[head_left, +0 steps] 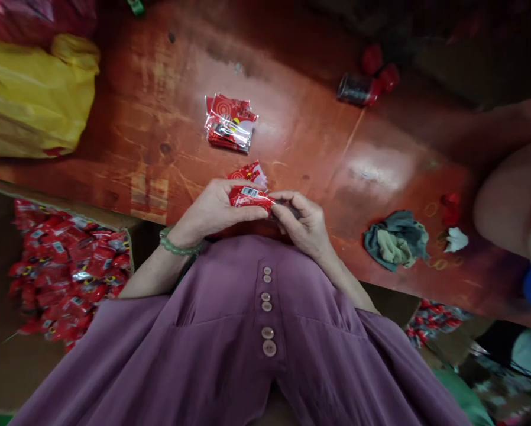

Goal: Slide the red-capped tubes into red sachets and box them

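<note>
Close in front of my body, my left hand (214, 210) grips a shiny red plastic packet (248, 199) with a white barcode label. My right hand (307, 225) meets it at the packet's right end, thumb and fingers pinched round a small dark object (292, 208). Fingers cover most of that object, so its kind and whether it is inside the packet cannot be told. Just beyond my left fingers lies another flat red packet (252, 171) on the table. Farther back is a stack of similar red packets (229, 121).
An open carton at left holds many filled red packets (70, 266). A yellow bag (35, 97) lies on the reddish table (292, 136). At right are a dark cylinder with a red end (356, 90), a crumpled grey-green cloth (396, 239) and a large pale container (509, 201).
</note>
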Demonstrator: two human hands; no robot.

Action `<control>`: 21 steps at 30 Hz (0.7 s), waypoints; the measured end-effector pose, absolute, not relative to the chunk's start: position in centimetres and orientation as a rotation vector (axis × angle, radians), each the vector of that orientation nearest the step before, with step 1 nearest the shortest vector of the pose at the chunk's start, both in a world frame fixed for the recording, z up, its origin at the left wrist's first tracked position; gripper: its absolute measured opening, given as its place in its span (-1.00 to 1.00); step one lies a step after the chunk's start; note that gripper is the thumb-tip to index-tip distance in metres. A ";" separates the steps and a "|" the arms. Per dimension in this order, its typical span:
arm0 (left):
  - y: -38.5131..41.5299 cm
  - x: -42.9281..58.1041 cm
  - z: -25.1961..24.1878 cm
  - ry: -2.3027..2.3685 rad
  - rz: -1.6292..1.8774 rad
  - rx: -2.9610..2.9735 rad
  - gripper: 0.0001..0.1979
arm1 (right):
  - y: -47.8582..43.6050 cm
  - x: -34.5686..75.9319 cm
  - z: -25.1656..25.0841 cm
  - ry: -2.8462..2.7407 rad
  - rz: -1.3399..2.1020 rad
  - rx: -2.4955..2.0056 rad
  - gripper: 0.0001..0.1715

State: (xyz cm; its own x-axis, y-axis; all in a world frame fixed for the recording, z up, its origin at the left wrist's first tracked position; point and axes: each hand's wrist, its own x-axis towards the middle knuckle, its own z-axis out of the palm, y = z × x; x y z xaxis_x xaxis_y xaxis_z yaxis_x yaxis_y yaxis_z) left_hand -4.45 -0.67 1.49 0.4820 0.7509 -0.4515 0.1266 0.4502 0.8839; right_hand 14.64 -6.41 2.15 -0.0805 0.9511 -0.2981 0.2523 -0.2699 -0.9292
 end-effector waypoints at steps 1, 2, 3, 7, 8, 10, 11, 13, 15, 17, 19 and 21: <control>-1.0 -4.4 1.4 1.004 0.557 0.975 -0.59 | -6.4 14.6 2.2 -1.244 1.410 -1.563 -0.70; -1.4 -4.2 1.2 0.984 0.635 0.888 -0.57 | -6.3 14.5 2.2 -1.176 1.413 -1.562 -0.69; -1.7 -3.9 1.1 0.961 0.705 0.803 -0.57 | -6.2 14.4 2.2 -1.126 1.406 -1.551 -0.68; -2.6 -2.3 0.9 0.935 0.814 0.605 -0.61 | -5.4 13.7 2.1 -1.105 1.314 -1.481 -0.67; -2.6 -1.9 1.0 0.956 0.832 0.585 -0.64 | -5.2 13.5 2.1 -1.134 1.278 -1.462 -0.67; -2.3 -1.4 1.2 1.022 0.885 0.552 -0.67 | -4.8 13.3 2.1 -1.240 1.221 -1.426 -0.67; -2.1 -1.3 1.3 1.058 0.913 0.544 -0.68 | -4.6 13.4 2.1 -1.310 1.213 -1.413 -0.66; -1.6 -1.3 1.3 1.118 0.952 0.553 -0.69 | -4.4 13.7 2.3 -1.438 1.247 -1.407 -0.62; -1.2 -1.5 1.1 1.151 0.968 0.581 -0.66 | -4.3 14.0 2.3 -1.491 1.299 -1.417 -0.64; -0.9 -1.6 0.9 1.156 0.974 0.597 -0.63 | -4.2 14.2 2.2 -1.473 1.302 -1.422 -0.72; -0.6 -1.5 0.7 1.146 0.979 0.594 -0.62 | -4.2 14.3 2.0 -1.443 1.282 -1.413 -0.77; -0.3 -1.1 0.8 1.121 0.975 0.579 -0.61 | -4.0 14.2 1.8 -1.416 1.289 -1.413 -0.79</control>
State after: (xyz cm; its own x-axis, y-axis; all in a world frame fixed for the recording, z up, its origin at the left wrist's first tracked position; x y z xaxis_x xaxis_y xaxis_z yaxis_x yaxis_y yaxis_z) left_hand -1.12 -0.33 0.76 0.1111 0.8728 -0.4752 -0.3500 0.4819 0.8033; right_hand 14.21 -4.03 1.80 -0.1158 0.9828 -0.1437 0.2353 -0.1134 -0.9653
